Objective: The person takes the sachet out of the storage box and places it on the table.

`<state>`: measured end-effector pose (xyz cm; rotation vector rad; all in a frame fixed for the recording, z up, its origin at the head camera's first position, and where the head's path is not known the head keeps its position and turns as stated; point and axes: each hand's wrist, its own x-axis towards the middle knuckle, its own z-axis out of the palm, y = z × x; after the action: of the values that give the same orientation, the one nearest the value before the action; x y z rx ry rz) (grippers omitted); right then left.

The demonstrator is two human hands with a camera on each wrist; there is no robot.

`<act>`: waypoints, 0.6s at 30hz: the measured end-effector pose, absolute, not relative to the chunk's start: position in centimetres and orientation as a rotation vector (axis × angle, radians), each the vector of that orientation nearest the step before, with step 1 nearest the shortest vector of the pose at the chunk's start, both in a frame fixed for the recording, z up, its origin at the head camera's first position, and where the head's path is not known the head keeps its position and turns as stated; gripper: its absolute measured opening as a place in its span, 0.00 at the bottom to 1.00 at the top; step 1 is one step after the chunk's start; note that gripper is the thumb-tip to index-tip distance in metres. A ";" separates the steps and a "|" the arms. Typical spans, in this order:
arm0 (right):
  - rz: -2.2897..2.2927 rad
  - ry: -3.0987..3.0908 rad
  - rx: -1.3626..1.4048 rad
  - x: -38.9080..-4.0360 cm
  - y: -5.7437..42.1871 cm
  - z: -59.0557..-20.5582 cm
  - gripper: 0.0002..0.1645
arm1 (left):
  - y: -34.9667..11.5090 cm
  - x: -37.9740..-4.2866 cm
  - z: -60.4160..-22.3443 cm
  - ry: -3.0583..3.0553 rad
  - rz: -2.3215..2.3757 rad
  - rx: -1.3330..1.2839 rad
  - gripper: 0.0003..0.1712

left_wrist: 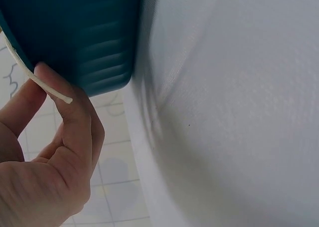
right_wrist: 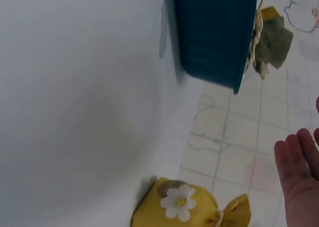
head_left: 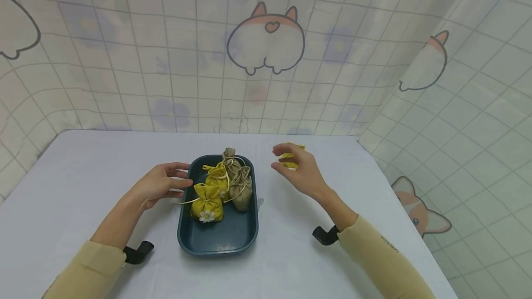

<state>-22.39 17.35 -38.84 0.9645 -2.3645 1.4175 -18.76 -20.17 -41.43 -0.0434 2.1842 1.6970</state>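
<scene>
My left hand (head_left: 162,181) grips the left rim of a dark teal tray (head_left: 230,239), fingers and thumb on either side of the edge. A pale drawstring end crosses a finger in the left wrist view. Inside the tray lie two yellow drawstring pouches (head_left: 209,203), the nearer with a white flower, and two tan drawstring pouches (head_left: 242,193). To the tray's right, my right hand (head_left: 303,172) hangs with loosely bent fingers, holding nothing. Another yellow pouch (right_wrist: 199,207) with a white flower lies on the table beyond that hand, partly hidden by it in the head view.
A white cloth covers the table (head_left: 287,253). Behind it and at the right hang grid-patterned curtains (head_left: 187,82) with corgi drawings. Black wrist mounts (head_left: 326,235) stick out below both sleeves.
</scene>
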 end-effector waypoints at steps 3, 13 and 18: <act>1.497 -2.469 0.993 -22.1 16.3 -39.5 0.25 | -20.1 -18.8 -41.5 2.186 1.696 -0.048 0.41; 1.631 -2.603 1.068 -21.9 14.1 -41.3 0.36 | -20.1 -18.7 -41.7 2.166 1.711 -0.052 0.42; 1.590 -2.676 1.072 -21.8 13.5 -41.5 0.34 | -20.2 -18.7 -41.8 2.168 1.706 -0.057 0.41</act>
<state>-21.82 13.52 -41.55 1.0724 -2.6758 1.5904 -18.74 -20.24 -41.75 -0.0574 2.1685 1.7064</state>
